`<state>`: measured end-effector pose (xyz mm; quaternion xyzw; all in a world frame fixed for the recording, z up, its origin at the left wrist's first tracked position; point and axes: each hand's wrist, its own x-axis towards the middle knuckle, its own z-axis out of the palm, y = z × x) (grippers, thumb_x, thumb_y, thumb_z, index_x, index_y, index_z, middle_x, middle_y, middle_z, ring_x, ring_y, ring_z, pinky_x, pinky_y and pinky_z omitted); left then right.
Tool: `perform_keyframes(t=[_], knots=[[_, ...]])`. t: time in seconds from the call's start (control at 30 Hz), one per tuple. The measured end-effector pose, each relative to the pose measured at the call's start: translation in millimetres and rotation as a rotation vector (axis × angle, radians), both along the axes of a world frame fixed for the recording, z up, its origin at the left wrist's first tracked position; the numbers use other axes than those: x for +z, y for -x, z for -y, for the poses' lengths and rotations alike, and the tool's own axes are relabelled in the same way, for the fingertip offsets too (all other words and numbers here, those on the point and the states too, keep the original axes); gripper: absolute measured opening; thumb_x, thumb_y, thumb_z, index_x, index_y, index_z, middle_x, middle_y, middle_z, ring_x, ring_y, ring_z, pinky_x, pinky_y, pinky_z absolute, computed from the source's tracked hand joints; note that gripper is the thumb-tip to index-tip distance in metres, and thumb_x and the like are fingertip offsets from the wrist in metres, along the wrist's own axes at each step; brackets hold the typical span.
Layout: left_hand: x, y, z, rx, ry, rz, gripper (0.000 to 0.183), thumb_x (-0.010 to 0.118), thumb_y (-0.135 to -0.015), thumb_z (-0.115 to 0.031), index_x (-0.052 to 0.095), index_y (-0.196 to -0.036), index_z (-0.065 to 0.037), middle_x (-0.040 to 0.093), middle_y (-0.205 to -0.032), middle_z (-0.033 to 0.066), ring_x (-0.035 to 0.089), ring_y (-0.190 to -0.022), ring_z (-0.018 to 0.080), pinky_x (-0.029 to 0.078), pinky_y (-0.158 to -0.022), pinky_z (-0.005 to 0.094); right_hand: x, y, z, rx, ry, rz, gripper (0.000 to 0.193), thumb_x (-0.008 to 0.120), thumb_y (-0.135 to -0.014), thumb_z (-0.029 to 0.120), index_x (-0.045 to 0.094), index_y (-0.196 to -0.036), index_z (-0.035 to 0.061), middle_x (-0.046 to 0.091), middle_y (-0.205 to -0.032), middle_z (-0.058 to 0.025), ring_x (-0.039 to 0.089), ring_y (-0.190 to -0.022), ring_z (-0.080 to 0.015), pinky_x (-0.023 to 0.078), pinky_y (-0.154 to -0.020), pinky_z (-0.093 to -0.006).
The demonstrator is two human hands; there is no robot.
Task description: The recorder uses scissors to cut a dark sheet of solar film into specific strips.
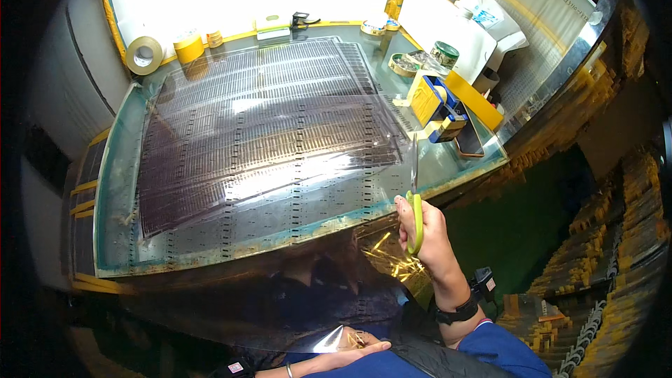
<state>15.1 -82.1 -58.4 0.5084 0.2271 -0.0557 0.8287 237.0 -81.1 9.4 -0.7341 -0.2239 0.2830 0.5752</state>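
My right hand [425, 238], to the right of centre, is closed round the handles of scissors with lime-green grips [418, 220]. Their blades [414, 164] point away from me, close to the tape dispenser. Low in the view, near my body, my left hand [357, 348] pinches the edge of a clear plastic film [327, 340], which catches a bright glare. This film stretches off to the left in front of the glass table; its full outline is hard to see. On the glass lie printed transparent films [266, 119] with rows of dark marks, overlapping one another.
The glass tabletop [115, 217] is brightly lit from behind. Tape rolls [145, 54] stand along its back left. At the right are a blue tape dispenser [448, 126], a yellow block [474, 100], a phone [470, 141] and a green-rimmed roll [445, 53]. A white bag [486, 10] lies behind.
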Motion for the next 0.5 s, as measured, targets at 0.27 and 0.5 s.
perform_keyframes(t=[0.27, 0.5], knots=[[3.8, -1.8, -6.8, -0.097, -0.014, -0.096, 0.025, 0.071, -0.073, -0.023, 0.064, -0.063, -0.001, 0.06, -0.06, -0.0007, 0.051, -0.058, 0.0048, 0.041, -0.053, 0.0218, 4.3, -9.5, -4.0, -0.038, -0.034, 0.103, 0.036, 0.054, -0.086, 0.034, 0.048, -0.066, 0.0047, 0.045, -0.05, 0.0004, 0.044, -0.041, -0.0066, 0.035, -0.039, -0.0212], [-1.6, -4.1, -3.7, -0.099, -0.02, -0.118, 0.025, 0.07, -0.073, -0.024, 0.064, -0.064, -0.001, 0.06, -0.06, -0.0011, 0.051, -0.058, 0.0046, 0.041, -0.053, 0.0216, 11.6, -15.4, -4.9, -0.041, -0.023, 0.072, 0.037, 0.054, -0.085, 0.035, 0.048, -0.066, 0.0049, 0.045, -0.049, 0.0007, 0.044, -0.04, -0.0065, 0.034, -0.039, -0.0212]])
